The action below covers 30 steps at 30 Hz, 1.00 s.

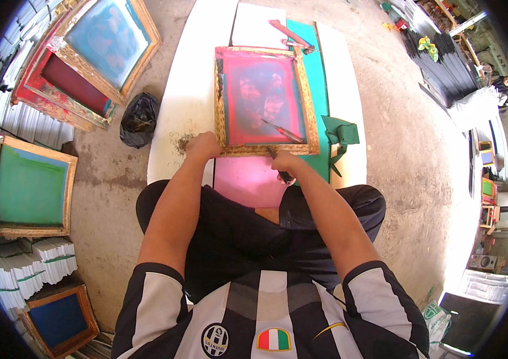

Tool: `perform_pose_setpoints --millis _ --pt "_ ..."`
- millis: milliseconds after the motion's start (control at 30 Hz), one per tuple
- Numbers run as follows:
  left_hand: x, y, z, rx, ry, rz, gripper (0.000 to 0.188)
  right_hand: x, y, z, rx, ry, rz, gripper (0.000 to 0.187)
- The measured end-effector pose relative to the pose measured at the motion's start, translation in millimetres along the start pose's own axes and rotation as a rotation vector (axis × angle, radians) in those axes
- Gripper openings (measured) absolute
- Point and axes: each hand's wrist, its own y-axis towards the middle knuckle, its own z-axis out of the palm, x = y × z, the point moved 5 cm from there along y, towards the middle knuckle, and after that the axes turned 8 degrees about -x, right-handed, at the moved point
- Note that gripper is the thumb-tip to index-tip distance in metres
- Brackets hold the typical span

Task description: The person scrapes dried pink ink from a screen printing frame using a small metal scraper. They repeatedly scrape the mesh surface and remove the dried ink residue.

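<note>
1. A wooden screen-printing frame [260, 78] with red-edged mesh lies flat in front of the seated person, over a green sheet [315, 75] and a pink panel [248, 179]
2. The left hand [203, 145] is curled in at the frame's near left corner; its fingers are hidden, so I cannot tell whether it grips the wood
3. The right hand [288, 163] is closed around a dark-handled tool [287, 178], whose far end meets the frame's near bar
4. A red-handled screwdriver [284, 130] lies across the mesh, near the right hand
5. Small thin scraps [182, 142] lie just beside the left hand
</note>
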Motion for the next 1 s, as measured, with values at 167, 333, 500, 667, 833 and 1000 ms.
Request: perform_pose_setpoints --millis 167,333,500,667,833,1000 --pt "-6.6 2.0 0.3 0.008 0.028 0.007 0.035 -0.8 -5.1 8.7 -0.154 -0.111 -0.145 0.028" --pt "-11.0 4.7 2.8 0.018 0.049 0.025 0.034 -8.6 2.2 12.6 -0.340 -0.114 -0.206 0.025" --pt "-10.7 0.4 -1.1 -0.002 0.023 0.049 0.034 -14.0 -4.1 18.4 -0.348 0.147 -0.251 0.022" --pt "-19.9 -6.4 -11.5 -0.100 0.086 0.054 0.033 -45.1 24.8 41.1 -0.295 0.472 -0.336 0.019" --pt "-55.5 -27.7 10.0 -0.215 0.021 0.654 0.029 -38.9 2.8 70.9 -0.130 0.461 -0.421 0.016" --pt "-79.4 -42.6 36.6 -0.226 0.232 0.831 0.020 -20.3 -26.2 75.4 0.012 0.443 -0.382 0.016"
